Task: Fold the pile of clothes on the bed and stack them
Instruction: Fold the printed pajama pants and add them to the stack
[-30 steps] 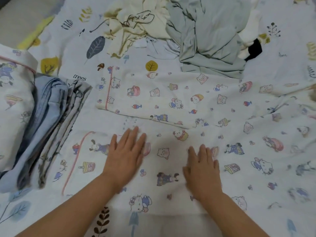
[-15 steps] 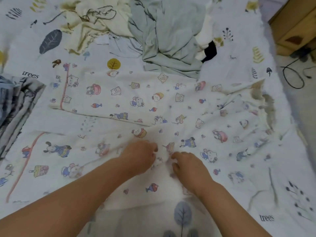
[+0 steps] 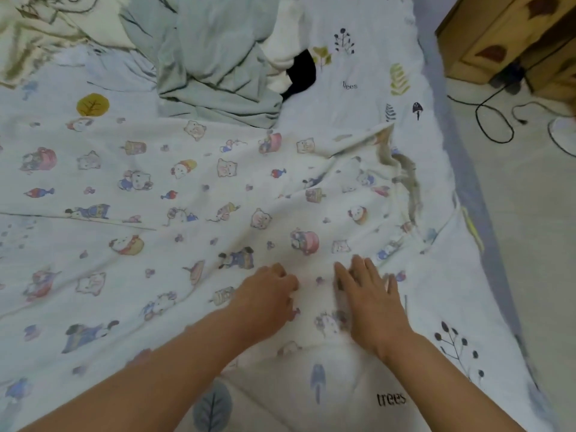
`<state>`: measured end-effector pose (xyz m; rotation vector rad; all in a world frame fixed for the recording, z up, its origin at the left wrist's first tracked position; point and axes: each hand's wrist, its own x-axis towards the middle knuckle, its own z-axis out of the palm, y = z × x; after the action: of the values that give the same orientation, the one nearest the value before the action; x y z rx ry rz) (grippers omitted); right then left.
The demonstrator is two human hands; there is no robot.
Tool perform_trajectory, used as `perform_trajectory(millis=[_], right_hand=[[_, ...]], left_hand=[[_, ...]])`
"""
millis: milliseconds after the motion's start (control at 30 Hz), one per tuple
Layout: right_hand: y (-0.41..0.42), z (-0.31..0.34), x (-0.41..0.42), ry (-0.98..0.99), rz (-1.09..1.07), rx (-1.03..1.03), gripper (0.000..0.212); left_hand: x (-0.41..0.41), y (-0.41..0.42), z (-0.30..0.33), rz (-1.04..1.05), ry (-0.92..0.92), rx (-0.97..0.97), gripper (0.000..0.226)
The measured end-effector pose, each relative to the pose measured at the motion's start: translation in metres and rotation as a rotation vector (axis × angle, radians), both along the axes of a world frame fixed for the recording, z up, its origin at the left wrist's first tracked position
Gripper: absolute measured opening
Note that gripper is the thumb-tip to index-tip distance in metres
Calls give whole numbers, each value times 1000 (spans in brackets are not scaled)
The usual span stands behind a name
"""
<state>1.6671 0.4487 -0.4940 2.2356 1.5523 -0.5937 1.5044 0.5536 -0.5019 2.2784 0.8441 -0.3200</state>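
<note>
A white cartoon-print garment [image 3: 193, 188] lies spread flat across the bed, its right end wrinkled with a grey-edged hem [image 3: 405, 179]. Both my hands are on its near right part. My left hand [image 3: 268, 297] has its fingers curled into the fabric, and creases run out from it. Just to its right, my right hand [image 3: 367, 304] presses flat with straight fingers. The unfolded pile sits at the back: a pale green garment [image 3: 215, 67], a cream garment [image 3: 46, 23] and a black piece [image 3: 300, 73]. The folded stack is out of view.
The bed sheet [image 3: 358, 88] has leaf prints and the word "trees". Its right edge drops to the floor [image 3: 530, 244]. A wooden cabinet [image 3: 511, 32] and black cables [image 3: 492, 120] are on the floor at the upper right.
My view has swung right, so the folded stack on the left has left the frame. Both hands slid right along the garment. My right hand went from curled to flat.
</note>
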Motion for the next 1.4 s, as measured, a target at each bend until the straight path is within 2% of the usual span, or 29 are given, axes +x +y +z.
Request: perform_trajectory(millis=[67, 233, 333, 400, 467, 500, 533, 600, 700, 767, 900, 967, 1033, 1100, 1133, 1200, 1233, 1300, 1367, 1400], right_hand=[[-7, -5, 24, -68, 24, -24, 93], [-11, -12, 75, -101, 113, -69, 86], [-5, -9, 97, -74, 184, -2, 59], [4, 1, 105, -42, 150, 77, 39], [16, 14, 110, 22, 124, 236, 10], [23, 22, 112, 70, 105, 306, 11], [30, 31, 114, 118, 76, 335, 22], [42, 43, 121, 181, 41, 327, 31], [64, 55, 138, 253, -3, 345, 18], [80, 59, 150, 316, -65, 334, 17], [112, 53, 170, 309, -94, 235, 26], [129, 45, 178, 349, -138, 224, 31], [146, 37, 186, 481, -293, 326, 27], [165, 29, 196, 581, -492, 543, 12], [175, 26, 199, 575, -557, 644, 9], [193, 16, 204, 463, -617, 761, 28], [202, 13, 204, 383, -632, 800, 30], [216, 6, 204, 272, -676, 854, 23], [226, -2, 203, 188, -721, 787, 18], [228, -7, 204, 120, -725, 676, 29]], left_hand=[[18, -9, -5, -4, 7, 7, 39], [56, -21, -9, -24, 58, -4, 46], [71, -23, -9, -26, 129, -45, 64], [76, -25, -6, -68, 204, -55, 78], [77, -26, 0, -125, 269, -18, 75], [77, -25, 2, -125, 256, 11, 64], [76, -20, 5, -96, 202, 36, 48], [71, -2, 14, 47, 58, -2, 24], [63, 51, 32, 224, -16, -140, 26], [59, 92, 39, 286, -46, -153, 11], [59, 153, 41, 534, -188, -50, 22], [61, 172, 39, 528, -125, 10, 24], [62, 190, 34, 491, -55, 55, 29], [64, 209, 30, 531, -109, 132, 34], [67, 218, 28, 575, -177, 187, 34], [79, 232, 25, 655, -303, 306, 34], [87, 236, 22, 671, -351, 362, 34], [105, 242, 16, 667, -409, 425, 31], [119, 245, 4, 605, -358, 424, 28], [123, 247, -4, 540, -278, 398, 27]])
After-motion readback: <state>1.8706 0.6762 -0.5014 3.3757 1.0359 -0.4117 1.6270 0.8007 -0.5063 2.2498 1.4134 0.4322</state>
